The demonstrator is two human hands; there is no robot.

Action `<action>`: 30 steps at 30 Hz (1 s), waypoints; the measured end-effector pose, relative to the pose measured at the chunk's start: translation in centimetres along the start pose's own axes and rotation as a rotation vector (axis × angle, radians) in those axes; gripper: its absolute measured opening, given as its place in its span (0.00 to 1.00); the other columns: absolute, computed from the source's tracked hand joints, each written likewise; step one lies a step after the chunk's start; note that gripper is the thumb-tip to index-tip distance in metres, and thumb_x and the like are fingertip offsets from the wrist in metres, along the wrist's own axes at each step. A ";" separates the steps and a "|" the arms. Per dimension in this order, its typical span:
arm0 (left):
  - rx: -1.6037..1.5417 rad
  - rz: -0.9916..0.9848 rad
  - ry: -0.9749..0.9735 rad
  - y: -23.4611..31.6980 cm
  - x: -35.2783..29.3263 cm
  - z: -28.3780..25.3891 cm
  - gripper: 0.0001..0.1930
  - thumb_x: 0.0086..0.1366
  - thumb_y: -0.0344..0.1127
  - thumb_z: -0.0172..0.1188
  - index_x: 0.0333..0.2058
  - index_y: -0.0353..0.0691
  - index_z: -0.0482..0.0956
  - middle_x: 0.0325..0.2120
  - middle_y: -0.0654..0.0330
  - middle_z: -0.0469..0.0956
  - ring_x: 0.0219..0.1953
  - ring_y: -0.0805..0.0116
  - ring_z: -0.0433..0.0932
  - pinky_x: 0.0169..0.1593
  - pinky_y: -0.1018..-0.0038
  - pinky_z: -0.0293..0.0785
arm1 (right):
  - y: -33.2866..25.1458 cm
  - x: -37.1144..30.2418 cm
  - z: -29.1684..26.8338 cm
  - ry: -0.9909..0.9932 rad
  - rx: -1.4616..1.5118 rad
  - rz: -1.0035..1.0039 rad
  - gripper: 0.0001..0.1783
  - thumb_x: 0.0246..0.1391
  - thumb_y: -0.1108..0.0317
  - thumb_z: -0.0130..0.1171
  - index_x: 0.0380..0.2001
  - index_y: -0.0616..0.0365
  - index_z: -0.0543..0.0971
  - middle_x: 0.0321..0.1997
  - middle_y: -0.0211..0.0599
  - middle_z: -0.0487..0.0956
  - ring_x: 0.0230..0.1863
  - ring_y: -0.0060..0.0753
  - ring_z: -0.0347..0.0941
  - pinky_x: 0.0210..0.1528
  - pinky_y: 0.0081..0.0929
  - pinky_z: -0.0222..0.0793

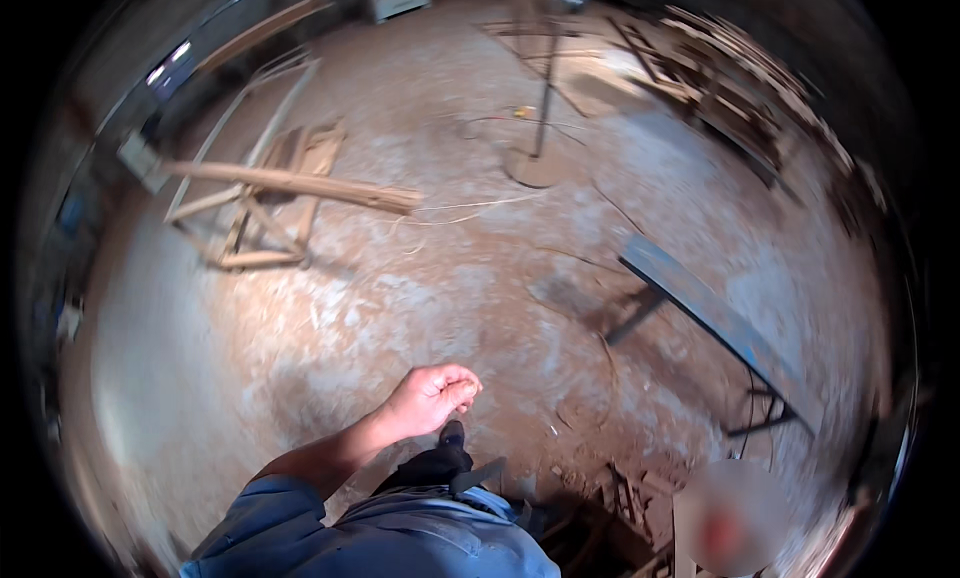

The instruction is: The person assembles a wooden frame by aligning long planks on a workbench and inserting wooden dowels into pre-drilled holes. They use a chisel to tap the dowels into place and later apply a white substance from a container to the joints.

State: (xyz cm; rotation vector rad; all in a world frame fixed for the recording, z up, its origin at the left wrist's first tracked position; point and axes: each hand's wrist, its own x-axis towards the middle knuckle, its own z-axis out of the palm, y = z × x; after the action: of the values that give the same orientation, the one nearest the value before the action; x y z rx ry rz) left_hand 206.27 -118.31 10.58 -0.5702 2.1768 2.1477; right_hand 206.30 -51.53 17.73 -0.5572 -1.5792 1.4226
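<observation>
My left hand (435, 396) is held out in front of my body, over the floor. Its fingers are curled in and the thumb lies against them. Whatever is inside the fingers, if anything, is hidden. The hand touches nothing else that I can see; my dark shoe (453, 434) shows just below it. A grey strap-like piece (482, 475) hangs at my waist, over the blue clothing. My right hand is out of the picture.
A long narrow blue-grey bench (715, 318) stands to the right. At the left, a wooden beam (310, 186) rests across a wooden frame (240, 233). A pole on a round base (535, 168) stands ahead, with cables (470, 210) on the floor. Stacked timber (740, 88) lies far right; wood scraps (630, 498) lie near.
</observation>
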 end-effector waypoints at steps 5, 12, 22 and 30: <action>-0.031 0.701 -0.052 9.7 -5.7 -15.6 0.10 0.67 0.29 0.51 0.30 0.32 0.78 0.27 0.56 0.79 0.28 0.64 0.78 0.31 0.74 0.74 | 1.4 -16.2 24.1 -0.314 -0.080 0.375 0.22 0.62 0.44 0.47 0.25 0.49 0.67 0.11 0.19 0.57 0.09 0.13 0.52 0.09 0.17 0.42; -0.311 1.081 -0.475 11.8 -7.8 -25.7 0.34 0.66 0.54 0.52 0.62 0.34 0.60 0.48 0.31 0.71 0.44 0.39 0.77 0.43 0.58 0.78 | -0.8 -35.9 45.8 -1.107 -0.018 0.177 0.21 0.67 0.54 0.42 0.33 0.61 0.75 0.21 0.31 0.72 0.18 0.17 0.63 0.20 0.17 0.57; -0.444 0.641 -0.355 10.0 -0.1 -39.8 0.32 0.67 0.52 0.50 0.55 0.24 0.63 0.47 0.30 0.71 0.46 0.38 0.75 0.44 0.55 0.76 | -1.9 -59.6 63.3 -1.392 0.101 0.458 0.11 0.61 0.70 0.49 0.43 0.66 0.72 0.44 0.46 0.77 0.37 0.37 0.79 0.36 0.32 0.78; -0.152 -0.052 0.852 -1.2 6.0 -54.5 0.23 0.68 0.36 0.51 0.59 0.33 0.65 0.49 0.52 0.75 0.49 0.60 0.76 0.50 0.69 0.71 | -3.8 -72.7 71.2 -1.650 -0.118 0.545 0.17 0.61 0.66 0.53 0.47 0.69 0.72 0.47 0.45 0.76 0.45 0.38 0.77 0.46 0.34 0.75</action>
State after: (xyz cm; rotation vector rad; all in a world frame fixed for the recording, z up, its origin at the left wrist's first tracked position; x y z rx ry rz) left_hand 213.60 -172.69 10.32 -1.8025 2.2460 2.3077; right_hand 182.46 -149.50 3.51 0.3821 -2.8745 2.4468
